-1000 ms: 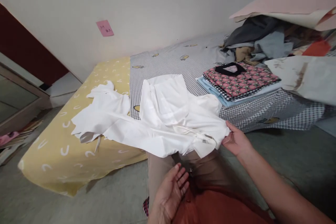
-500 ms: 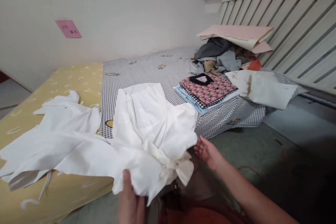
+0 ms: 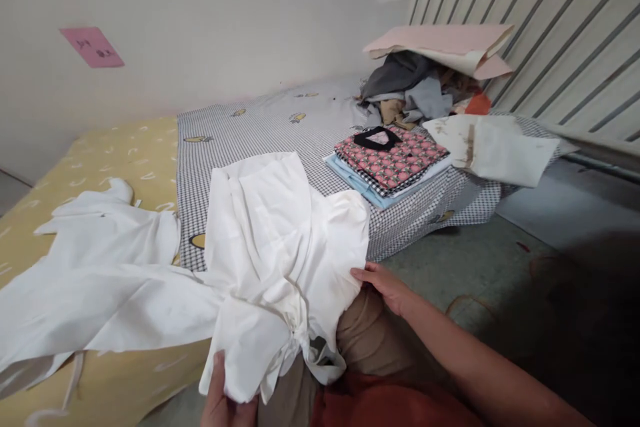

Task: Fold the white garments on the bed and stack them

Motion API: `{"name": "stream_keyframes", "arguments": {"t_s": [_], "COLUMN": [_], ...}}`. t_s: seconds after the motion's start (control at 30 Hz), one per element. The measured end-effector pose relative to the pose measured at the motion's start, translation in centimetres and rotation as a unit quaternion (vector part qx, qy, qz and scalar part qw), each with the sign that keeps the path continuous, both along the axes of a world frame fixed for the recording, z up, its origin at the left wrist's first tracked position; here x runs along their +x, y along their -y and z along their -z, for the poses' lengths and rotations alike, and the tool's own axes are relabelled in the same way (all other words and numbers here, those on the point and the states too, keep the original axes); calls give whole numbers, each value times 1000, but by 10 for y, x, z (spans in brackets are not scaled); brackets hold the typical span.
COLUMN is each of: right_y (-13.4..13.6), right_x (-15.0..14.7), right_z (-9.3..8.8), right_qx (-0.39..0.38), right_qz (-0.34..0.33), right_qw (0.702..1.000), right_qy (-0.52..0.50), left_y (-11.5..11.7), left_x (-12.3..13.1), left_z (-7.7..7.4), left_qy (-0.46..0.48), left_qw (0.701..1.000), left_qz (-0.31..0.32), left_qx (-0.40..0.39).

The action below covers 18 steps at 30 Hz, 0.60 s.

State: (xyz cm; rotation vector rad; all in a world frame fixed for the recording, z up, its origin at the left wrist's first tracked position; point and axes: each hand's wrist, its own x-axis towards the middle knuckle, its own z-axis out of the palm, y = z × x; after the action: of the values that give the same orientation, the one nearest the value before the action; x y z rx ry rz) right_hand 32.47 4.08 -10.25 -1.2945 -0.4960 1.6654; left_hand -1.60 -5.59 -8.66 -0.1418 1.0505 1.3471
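Observation:
A large crumpled white garment (image 3: 260,247) lies across the mattress edge and over my knee. My left hand (image 3: 220,400), at the bottom of the view, grips the garment's lower hem with its fingers under the cloth. My right hand (image 3: 383,283) rests against the garment's right side, thumb on the fabric and fingers tucked beneath it, above my tan trouser leg (image 3: 370,340).
A yellow patterned sheet (image 3: 115,160) and a checked sheet (image 3: 280,130) cover the low mattress. A folded stack topped by a pink patterned top (image 3: 393,160) sits at the right, with a heap of clothes (image 3: 415,90), a white cloth (image 3: 495,147) and slatted wall behind. Grey floor (image 3: 470,267) lies at right.
My left hand rose from my lap and took hold of the garment's lower edge. My right hand let go, then touched the right side again. The view swung right.

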Motion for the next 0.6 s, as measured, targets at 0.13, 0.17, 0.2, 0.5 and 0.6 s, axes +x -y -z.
{"name": "stream_keyframes", "arguments": {"t_s": [0.13,0.17,0.2,0.5,0.6], "right_y": [-7,-11,-15,-10,-1], "right_x": [-6,-6,-5,6,14], "right_z": [-9,-10,-10,5,9], "right_qx": [31,21,0,-140,-106], "right_qz": [64,91,115,67,47], "right_qw": [997,994,991,979,984], "right_qy": [-39,-58,-72,-131,-134], "left_y": [-1,-2,-2,-4,-8], "left_x": [13,14,14,7,9], "left_z": [-12,-12,-11,-11,-17], "left_qy": [-7,-3,3,6,-12], "left_qw": [999,999,999,999,999], "left_qz": [-28,-35,-42,-28,-42], "left_qx": [18,26,33,-25,-31]}}
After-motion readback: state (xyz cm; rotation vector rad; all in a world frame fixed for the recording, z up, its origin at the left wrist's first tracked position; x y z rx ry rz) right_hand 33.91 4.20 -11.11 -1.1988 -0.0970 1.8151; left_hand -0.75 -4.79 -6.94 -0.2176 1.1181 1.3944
